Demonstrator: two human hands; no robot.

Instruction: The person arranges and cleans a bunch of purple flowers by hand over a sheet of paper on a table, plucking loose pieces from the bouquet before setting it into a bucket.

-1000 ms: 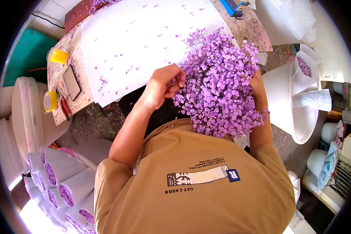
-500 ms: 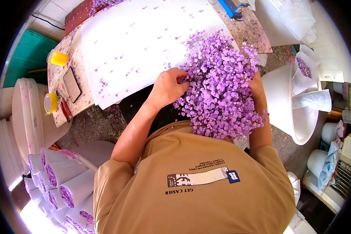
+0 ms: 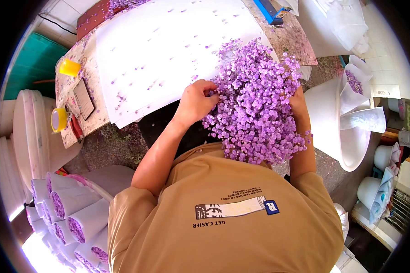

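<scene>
"Purple flower bunch (image 3: pixel 259 100) first: where do you have it on your feed?"

"I have it in front of the tan shirt (image 3: pixel 259 236), between the two hands, at the near right corner of the white paper sheets (image 3: pixel 168 59). Its far end overlaps the sheets in my view; whether it touches them, I can't tell."

"And its long axis?"

"As I read it, the blossoms run from close to the shirt outward toward the sheets, leaning slightly left at the far end. The stems are hidden from me."

"Which hand is nearer?"

"Neither, by my reading. The left hand (image 3: pixel 197 102) is at the left edge of the blossoms, so the bunch lies directly to its right. Its fingers are curled narrow, tips at the flowers; I can't tell whether they pinch a sprig. The right hand (image 3: pixel 298 102) sits at the opposite edge, partly behind the blossoms, with the bunch to its left."

"Is the right one gripping?"

"I can't tell; the blossoms cover its fingers. I'd judge that it supports the bunch, but I can't see the contact."
</scene>
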